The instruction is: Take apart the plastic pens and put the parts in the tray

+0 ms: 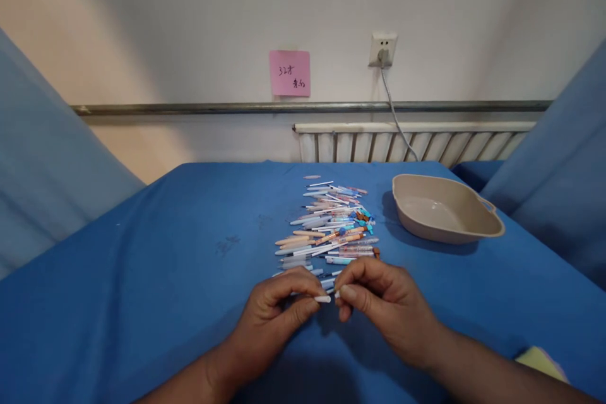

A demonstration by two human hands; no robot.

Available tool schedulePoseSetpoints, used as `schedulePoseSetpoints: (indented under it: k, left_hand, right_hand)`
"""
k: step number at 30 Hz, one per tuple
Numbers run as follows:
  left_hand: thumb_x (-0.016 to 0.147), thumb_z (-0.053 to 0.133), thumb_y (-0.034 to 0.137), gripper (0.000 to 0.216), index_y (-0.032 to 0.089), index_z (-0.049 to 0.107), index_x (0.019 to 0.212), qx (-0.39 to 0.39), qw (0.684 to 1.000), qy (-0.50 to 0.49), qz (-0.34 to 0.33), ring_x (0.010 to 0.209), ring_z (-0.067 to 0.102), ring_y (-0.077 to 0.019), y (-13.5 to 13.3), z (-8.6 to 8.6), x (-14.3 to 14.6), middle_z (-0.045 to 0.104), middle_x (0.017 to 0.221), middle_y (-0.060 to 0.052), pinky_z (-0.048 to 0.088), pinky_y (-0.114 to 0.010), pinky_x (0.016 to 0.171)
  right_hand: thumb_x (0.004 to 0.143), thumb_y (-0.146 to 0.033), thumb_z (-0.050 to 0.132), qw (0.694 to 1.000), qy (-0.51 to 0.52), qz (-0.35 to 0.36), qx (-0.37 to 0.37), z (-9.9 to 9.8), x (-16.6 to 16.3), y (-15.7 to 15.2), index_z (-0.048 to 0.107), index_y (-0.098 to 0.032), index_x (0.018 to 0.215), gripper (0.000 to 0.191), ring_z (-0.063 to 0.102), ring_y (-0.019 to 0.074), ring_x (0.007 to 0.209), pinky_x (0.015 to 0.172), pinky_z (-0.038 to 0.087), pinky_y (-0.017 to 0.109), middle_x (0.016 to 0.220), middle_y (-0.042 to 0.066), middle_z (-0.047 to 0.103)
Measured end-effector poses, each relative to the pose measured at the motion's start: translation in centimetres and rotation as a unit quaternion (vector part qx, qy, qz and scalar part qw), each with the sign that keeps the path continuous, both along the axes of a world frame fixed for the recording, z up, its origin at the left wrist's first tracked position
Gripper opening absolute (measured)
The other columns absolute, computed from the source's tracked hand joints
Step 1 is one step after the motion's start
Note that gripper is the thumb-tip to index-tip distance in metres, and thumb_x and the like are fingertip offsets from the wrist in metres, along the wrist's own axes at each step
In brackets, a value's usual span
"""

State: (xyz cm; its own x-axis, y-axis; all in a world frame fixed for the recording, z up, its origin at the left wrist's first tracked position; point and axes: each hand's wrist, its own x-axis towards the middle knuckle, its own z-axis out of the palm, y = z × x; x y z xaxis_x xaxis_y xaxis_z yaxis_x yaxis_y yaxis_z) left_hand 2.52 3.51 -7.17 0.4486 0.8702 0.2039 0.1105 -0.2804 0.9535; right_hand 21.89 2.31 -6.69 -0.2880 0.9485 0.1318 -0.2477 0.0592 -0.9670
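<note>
My left hand (pixel 274 315) and my right hand (pixel 379 303) meet low in the middle of the head view, over a blue cloth. Each pinches one end of a small white pen part (pixel 326 297), with the fingers curled in. Just beyond the hands lies a pile of several pens and pen parts (pixel 331 227), white, orange, grey and blue. Some pieces at the pile's near end are hidden behind my fingers.
A beige shallow tray (pixel 492 227) sits on the blue-covered table (pixel 165 252) to the right of the pile. Behind are a radiator (pixel 426 145), a wall socket with a cable (pixel 382 50) and a pink note (pixel 290 73). Blue fabric rises at both sides.
</note>
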Motion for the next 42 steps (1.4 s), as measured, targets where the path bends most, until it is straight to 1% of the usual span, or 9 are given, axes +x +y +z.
schedulePoseSetpoints:
  k: [7,14,21,25,28,31,34,38,42]
  left_hand:
    - [0.085,0.064,0.018,0.011,0.025,0.073,0.084,0.044,0.999,0.007,0.001,0.077,0.061,-0.0161,0.02,0.22,0.11,0.065,0.078,-0.001,0.046,-0.028,0.075]
    - [0.083,0.066,0.019,0.009,0.023,0.073,0.080,0.049,0.999,0.008,0.017,0.076,0.061,-0.0170,0.05,0.49,0.27,0.065,0.076,-0.002,0.047,-0.028,0.074]
    - [0.083,0.065,0.019,0.009,0.022,0.074,0.080,0.046,0.998,0.029,0.016,0.077,0.062,-0.0180,0.14,0.37,0.16,0.064,0.076,-0.004,0.048,-0.028,0.074]
    - [0.082,0.065,0.017,0.010,0.022,0.073,0.082,0.064,0.997,0.037,0.029,0.076,0.062,-0.0176,0.02,0.34,0.09,0.065,0.077,-0.003,0.049,-0.028,0.073]
    - [0.082,0.065,0.013,0.015,0.025,0.073,0.086,0.096,0.993,0.047,0.039,0.076,0.063,-0.0165,-0.06,0.32,0.04,0.065,0.079,-0.002,0.049,-0.026,0.073]
    - [0.080,0.065,0.009,0.022,0.026,0.072,0.091,0.152,0.985,0.070,0.049,0.077,0.063,-0.0161,-0.18,0.42,-0.04,0.066,0.082,-0.002,0.049,-0.025,0.072]
    - [0.080,0.064,0.007,0.026,0.026,0.070,0.096,0.220,0.968,0.106,0.065,0.078,0.063,-0.0168,-0.37,0.66,-0.08,0.067,0.083,-0.003,0.050,-0.026,0.072]
    - [0.080,0.063,0.007,0.028,0.026,0.067,0.101,0.285,0.943,0.153,0.078,0.077,0.062,-0.0166,-0.51,0.76,-0.14,0.067,0.084,-0.003,0.048,-0.026,0.073]
    - [0.080,0.062,0.006,0.031,0.024,0.064,0.105,0.342,0.915,0.199,0.082,0.080,0.061,-0.0173,-0.46,0.44,-0.43,0.067,0.088,-0.004,0.045,-0.028,0.074]
  right_hand:
    - [0.085,-0.026,0.060,0.994,-0.066,-0.008,0.088,0.00,0.14,-0.45,0.063,-0.017,0.078,0.011,0.059,0.0116,0.061,0.063,0.046,0.025,0.063,-0.001,0.063]
    - [0.087,-0.025,0.059,0.979,-0.123,-0.028,0.161,-0.04,0.28,-0.39,0.064,-0.018,0.080,0.011,0.060,0.0123,0.064,0.064,0.045,0.024,0.066,-0.001,0.065]
    - [0.088,-0.025,0.058,0.971,-0.148,-0.035,0.184,-0.15,0.42,-0.36,0.064,-0.020,0.080,0.010,0.062,0.0117,0.065,0.066,0.046,0.023,0.068,-0.002,0.066]
    - [0.088,-0.022,0.058,0.961,-0.176,-0.046,0.207,-0.25,0.49,-0.37,0.063,-0.020,0.078,0.011,0.061,0.0106,0.066,0.065,0.045,0.022,0.070,-0.002,0.066]
    - [0.088,-0.019,0.056,0.947,-0.208,-0.057,0.236,-0.23,0.55,-0.40,0.062,-0.021,0.080,0.010,0.062,0.0110,0.067,0.066,0.045,0.022,0.073,-0.002,0.067]
    - [0.088,-0.015,0.054,0.933,-0.233,-0.063,0.268,-0.13,0.65,-0.48,0.061,-0.022,0.084,0.011,0.062,0.0121,0.071,0.067,0.046,0.023,0.077,-0.001,0.067]
    - [0.088,-0.012,0.052,0.924,-0.240,-0.067,0.289,-0.17,0.77,-0.59,0.060,-0.024,0.089,0.014,0.063,0.0132,0.075,0.069,0.048,0.024,0.081,0.000,0.067]
    - [0.088,-0.010,0.050,0.912,-0.259,-0.071,0.310,-0.52,0.90,-0.66,0.060,-0.024,0.094,0.018,0.063,0.0148,0.079,0.072,0.050,0.026,0.084,0.001,0.066]
    - [0.088,-0.008,0.048,0.889,-0.297,-0.070,0.343,-0.73,0.93,-0.66,0.058,-0.023,0.097,0.020,0.063,0.0155,0.083,0.076,0.049,0.027,0.087,0.003,0.066]
